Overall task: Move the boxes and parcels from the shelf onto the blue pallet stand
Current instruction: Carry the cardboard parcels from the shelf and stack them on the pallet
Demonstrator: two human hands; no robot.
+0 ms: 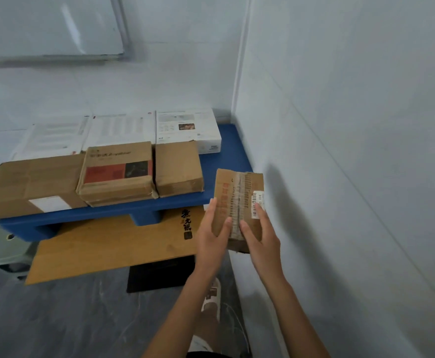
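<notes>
Both hands hold a small brown cardboard parcel [237, 200] with a taped seam and a barcode label, in the air just off the front right corner of the blue pallet stand [226, 156]. My left hand [212, 233] grips its left side, my right hand [260, 239] its right side. On the stand lie three brown boxes in front: a long one [30, 184] at left, one with a red picture [118, 171] in the middle, a plain one [177, 169] at right. Behind them lie three white boxes [188, 127].
A white wall [340, 151] runs close along the right. A flat cardboard sheet [113, 246] with black characters lies under the stand's front, over a black block [159, 275]. A grey-green crate [2, 249] sits at the left. The floor is grey; my sandalled foot [212, 298] shows below.
</notes>
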